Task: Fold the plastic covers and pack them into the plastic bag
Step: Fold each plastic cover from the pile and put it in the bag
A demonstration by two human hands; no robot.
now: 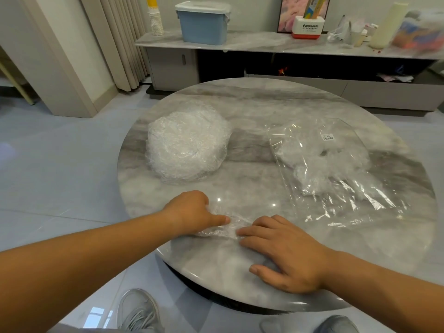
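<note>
On the left of the round marble table [216,272] sits the stack of plastic covers [187,145] – a domed, frosty-white heap of crinkled film, well apart from my hands. Nearer to me, my left hand [192,212] has its fingers curled down onto the left end of one plastic cover [223,227], the thumb stretched out along the top of it and pinning it. That cover lies at the near edge of the table between my hands: clear, thin, wrinkled, gathered into a narrow bunched strip. My right hand [288,253] lies flat and spread, fingers straight, with the fingertips pressing the cover's right end and the palm on the marble. Further right the plastic bag [336,169] lies flat – transparent, glossy, creased, with a clump of white film already inside. It bears a small white label [328,136] with a barcode; the print is too small to read. On the sideboard behind, a white-and-red box [307,27] reads "Panaseeic".
</note>
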